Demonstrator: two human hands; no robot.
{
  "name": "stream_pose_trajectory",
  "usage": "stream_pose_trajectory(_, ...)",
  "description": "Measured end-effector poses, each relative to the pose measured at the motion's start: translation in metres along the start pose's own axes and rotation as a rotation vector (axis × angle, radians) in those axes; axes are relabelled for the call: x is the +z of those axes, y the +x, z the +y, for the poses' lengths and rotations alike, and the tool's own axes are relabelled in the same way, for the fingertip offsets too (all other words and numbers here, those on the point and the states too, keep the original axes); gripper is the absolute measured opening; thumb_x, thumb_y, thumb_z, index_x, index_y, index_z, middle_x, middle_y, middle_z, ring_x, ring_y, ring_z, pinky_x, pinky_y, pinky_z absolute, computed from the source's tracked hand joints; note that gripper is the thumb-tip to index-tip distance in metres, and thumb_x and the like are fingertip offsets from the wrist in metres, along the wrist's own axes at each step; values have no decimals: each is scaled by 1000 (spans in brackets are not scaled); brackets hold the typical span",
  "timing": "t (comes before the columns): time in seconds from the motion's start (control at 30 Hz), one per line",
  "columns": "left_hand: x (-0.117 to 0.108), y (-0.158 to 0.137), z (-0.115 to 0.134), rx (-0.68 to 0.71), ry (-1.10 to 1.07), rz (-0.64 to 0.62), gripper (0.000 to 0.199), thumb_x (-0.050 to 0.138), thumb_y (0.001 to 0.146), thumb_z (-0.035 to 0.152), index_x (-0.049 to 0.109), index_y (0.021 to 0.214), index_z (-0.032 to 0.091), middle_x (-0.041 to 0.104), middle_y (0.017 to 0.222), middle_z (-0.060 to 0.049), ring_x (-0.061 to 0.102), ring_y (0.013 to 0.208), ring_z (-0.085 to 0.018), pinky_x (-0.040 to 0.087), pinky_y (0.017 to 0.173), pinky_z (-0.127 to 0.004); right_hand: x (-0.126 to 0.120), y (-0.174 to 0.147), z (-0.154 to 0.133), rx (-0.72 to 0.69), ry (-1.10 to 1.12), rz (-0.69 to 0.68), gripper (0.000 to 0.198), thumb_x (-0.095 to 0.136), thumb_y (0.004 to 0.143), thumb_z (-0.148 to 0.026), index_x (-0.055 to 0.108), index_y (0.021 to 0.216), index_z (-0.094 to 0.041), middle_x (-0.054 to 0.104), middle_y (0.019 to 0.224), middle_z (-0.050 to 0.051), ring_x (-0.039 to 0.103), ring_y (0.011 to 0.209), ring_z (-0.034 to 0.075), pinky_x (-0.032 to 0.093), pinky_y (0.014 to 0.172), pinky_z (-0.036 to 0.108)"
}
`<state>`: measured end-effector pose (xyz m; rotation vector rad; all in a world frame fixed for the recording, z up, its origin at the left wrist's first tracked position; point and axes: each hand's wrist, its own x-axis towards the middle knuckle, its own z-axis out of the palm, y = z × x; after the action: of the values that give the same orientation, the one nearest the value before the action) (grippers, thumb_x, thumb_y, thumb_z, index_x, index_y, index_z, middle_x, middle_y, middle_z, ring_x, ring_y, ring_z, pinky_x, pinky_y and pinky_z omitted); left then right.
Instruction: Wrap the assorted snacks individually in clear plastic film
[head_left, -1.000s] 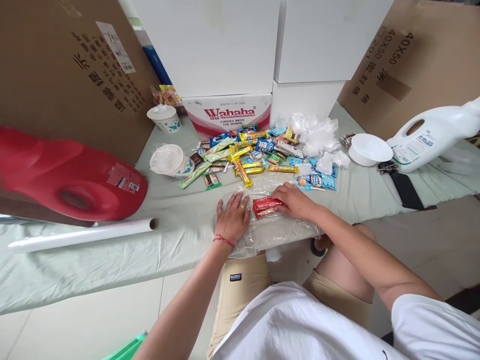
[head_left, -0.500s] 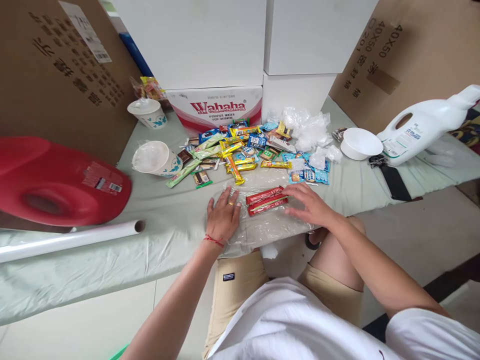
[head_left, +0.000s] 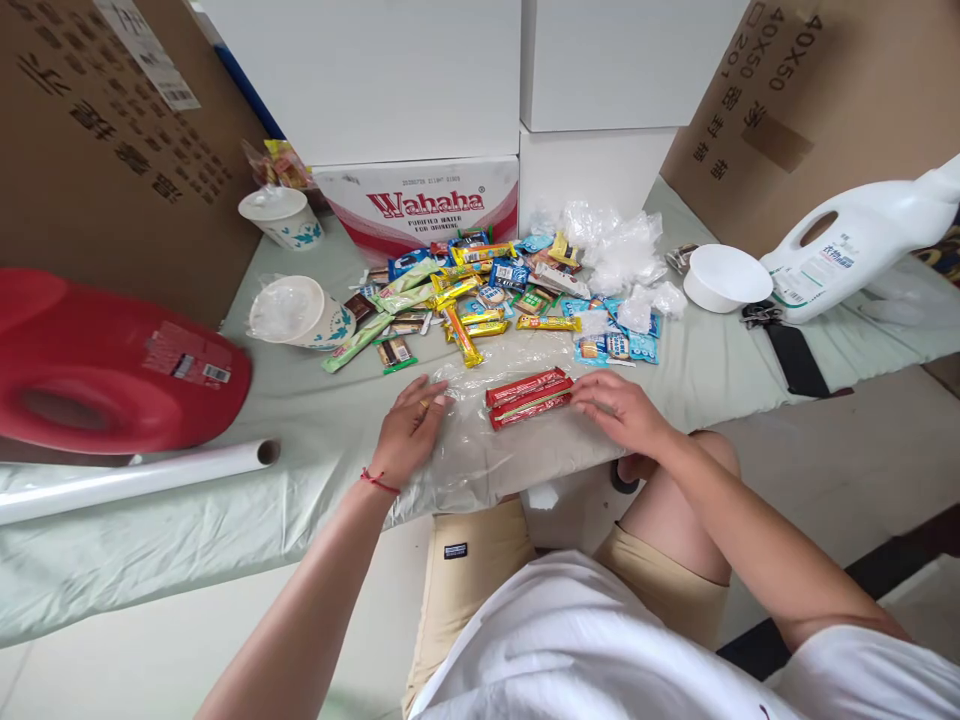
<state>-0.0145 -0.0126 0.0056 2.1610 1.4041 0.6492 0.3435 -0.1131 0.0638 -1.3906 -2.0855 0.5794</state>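
Observation:
Two red-wrapped snack bars (head_left: 529, 398) lie side by side on a sheet of clear plastic film (head_left: 469, 455), close to the front edge of the cloth-covered table. At the film's left edge is my left hand (head_left: 412, 425), palm down with its fingers stretched out; whether the fingertips pinch the film is not clear. My right hand (head_left: 621, 408) rests at the right end of the red bars, fingers slightly bent and apart, fingertips touching or almost touching the wrappers. Beyond both hands spreads a pile of wrapped snacks (head_left: 465, 312) in yellow, green and blue.
Crumpled clear film (head_left: 615, 250) sits behind the snacks, before a Wahaha carton (head_left: 427, 205). Paper cups (head_left: 330, 318), a red jug (head_left: 187, 400) and a film roll (head_left: 165, 480) stand or lie left. Rightward are a white bowl (head_left: 726, 280), white bottle (head_left: 832, 255) and black phone (head_left: 796, 358).
My left hand has slid left, away from the red bars, to the film's edge. The right hand's fingers have drawn closer together at the bars' right end. The view has shifted slightly.

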Motion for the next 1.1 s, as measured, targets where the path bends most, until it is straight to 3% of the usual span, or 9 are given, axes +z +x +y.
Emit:
stream_pose_trajectory(0.13, 1, 0, -8, -53, -8, 34, 53, 36, 103, 54, 79, 112, 24, 72, 141, -5, 47, 151, -25, 39, 129, -48, -24, 41, 0, -1, 95, -2, 36, 50, 107, -47, 74, 103, -21, 75, 107, 10, 68, 102, 23, 51, 95, 37)
stream_pose_trajectory(0.27, 5, -1, -10, -43, 59, 23, 49, 40, 101, 49, 77, 116, 22, 67, 147, -8, 47, 152, -25, 38, 129, -47, -27, 75, 5, 106, 105, 36, 36, 50, 106, -44, 73, 96, -19, 73, 87, 4, 65, 79, 19, 47, 77, 30)
stream_pose_trajectory(0.4, 6, 0, -3, -36, 180, -40, 51, 43, 99, 50, 74, 126, 20, 61, 155, -11, 43, 155, -27, 35, 130, -49, -13, 106, -2, 30, -199, -144, 18, 63, 98, -26, 75, 107, -17, 74, 101, 8, 62, 98, 24, 43, 86, 33)
stream_pose_trajectory(0.47, 5, -1, 2, -35, 257, -118, 55, 45, 98, 54, 69, 135, 21, 53, 162, -12, 38, 158, -30, 30, 131, -55, -3, 115, -9, -47, -331, -300, 31, 72, 93, -28, 73, 123, -17, 71, 115, 13, 57, 112, 30, 42, 93, 37)
stream_pose_trajectory(0.53, 2, -3, 5, -21, 327, -219, 63, 47, 97, 57, 60, 147, 21, 41, 170, -12, 30, 162, -33, 22, 131, -61, 7, 116, -16, -96, -409, -439, 48, 78, 89, -32, 69, 133, -18, 66, 125, 15, 51, 118, 34, 41, 96, 41)
stream_pose_trajectory(0.6, -1, -5, 5, 11, 378, -320, 72, 51, 95, 58, 49, 158, 22, 30, 175, -12, 22, 164, -34, 16, 131, -64, 17, 112, -21, -99, -450, -515, 51, 77, 89, -33, 66, 136, -18, 63, 130, 17, 48, 120, 35, 41, 95, 43)
stream_pose_trajectory(0.73, -10, -5, -7, 72, 432, -444, 88, 61, 89, 55, 32, 167, 28, 17, 179, -10, 12, 166, -35, 14, 131, -65, 27, 99, -22, -64, -501, -524, 45, 67, 91, -22, 64, 136, -17, 60, 132, 18, 47, 121, 35, 40, 94, 43)
stream_pose_trajectory(0.97, -26, 3, -27, 75, 388, -477, 91, 63, 87, 53, 30, 168, 30, 13, 179, -7, 8, 167, -34, 13, 131, -63, 21, 100, -23, -34, -553, -561, 49, 70, 89, -27, 63, 137, -18, 61, 133, 18, 49, 123, 36, 41, 92, 44)
stream_pose_trajectory(1.1, -26, 2, -21, 59, 362, -443, 78, 50, 95, 59, 36, 166, 30, 19, 178, -6, 12, 166, -33, 13, 131, -63, 20, 103, -28, -24, -612, -591, 41, 70, 90, -31, 66, 127, -16, 63, 126, 19, 54, 117, 35, 42, 92, 44)
